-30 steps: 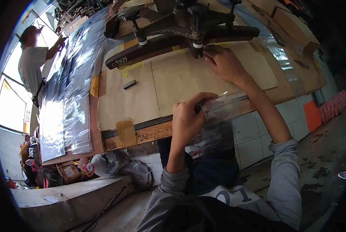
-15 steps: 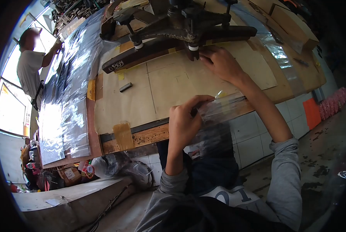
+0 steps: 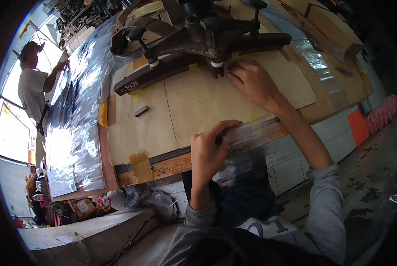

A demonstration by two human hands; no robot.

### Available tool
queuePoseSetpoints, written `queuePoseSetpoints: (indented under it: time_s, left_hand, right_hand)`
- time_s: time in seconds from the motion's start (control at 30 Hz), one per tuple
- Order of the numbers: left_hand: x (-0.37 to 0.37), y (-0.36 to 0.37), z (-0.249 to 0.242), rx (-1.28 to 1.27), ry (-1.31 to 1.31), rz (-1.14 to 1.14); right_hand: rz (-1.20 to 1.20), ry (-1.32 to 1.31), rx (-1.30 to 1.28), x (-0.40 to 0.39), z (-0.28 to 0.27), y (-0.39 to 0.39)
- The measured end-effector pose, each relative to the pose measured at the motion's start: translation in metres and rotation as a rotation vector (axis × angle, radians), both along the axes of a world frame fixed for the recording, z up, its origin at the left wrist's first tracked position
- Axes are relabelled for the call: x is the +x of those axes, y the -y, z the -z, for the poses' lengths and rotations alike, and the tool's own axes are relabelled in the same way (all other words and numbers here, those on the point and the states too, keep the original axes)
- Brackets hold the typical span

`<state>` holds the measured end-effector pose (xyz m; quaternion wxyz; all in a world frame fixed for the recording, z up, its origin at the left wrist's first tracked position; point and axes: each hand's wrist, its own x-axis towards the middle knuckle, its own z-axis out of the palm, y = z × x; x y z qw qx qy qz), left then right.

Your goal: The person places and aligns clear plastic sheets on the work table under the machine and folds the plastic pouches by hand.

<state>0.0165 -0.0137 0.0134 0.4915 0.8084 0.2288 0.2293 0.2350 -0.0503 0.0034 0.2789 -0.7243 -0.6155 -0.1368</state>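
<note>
My left hand (image 3: 208, 153) is at the table's front edge, thumb and fingers pinching a clear plastic sheet (image 3: 251, 135). The sheet lies over the edge and hangs down below it. My right hand (image 3: 253, 82) is farther in, palm down and fingers curled, beside the middle foot of a dark metal heat-seal or clamp frame (image 3: 207, 37). Whatever is between its fingertips, if anything, is hidden. Under both hands lies a cream board (image 3: 185, 119) with pencil lines. A long dark bar (image 3: 158, 75) of the frame rests across the board.
A small dark block (image 3: 141, 111) lies on the board. Brown tape (image 3: 141, 166) wraps the wooden front edge. Shiny plastic sheets (image 3: 81, 128) cover the left side, where another person (image 3: 33, 84) stands. A cardboard box (image 3: 334, 31) is at the back right.
The head view has shifted slightly, so the table sits a little lower in it. My left hand still pinches the plastic sheet, and my right hand stays beside the frame's foot.
</note>
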Motion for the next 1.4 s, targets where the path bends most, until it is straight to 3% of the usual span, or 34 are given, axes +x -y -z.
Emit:
queuePoseSetpoints:
  time_s: [0.1,0.33,0.53,1.4]
  left_hand:
    - [0.002,0.001,0.003,0.045,0.131,-0.003]
    - [0.001,0.001,0.002,0.019,0.100,0.012]
    - [0.001,0.002,0.002,0.020,0.098,0.013]
    - [-0.002,0.001,0.000,-0.018,0.127,0.050]
  right_hand:
    - [0.011,-0.026,0.056,-0.007,-0.002,0.017]
    - [0.012,0.049,0.068,-0.013,0.000,0.023]
    - [0.000,-0.127,-0.023,-0.014,0.006,0.023]
    - [-0.038,-0.175,-0.052,-0.018,0.003,0.021]
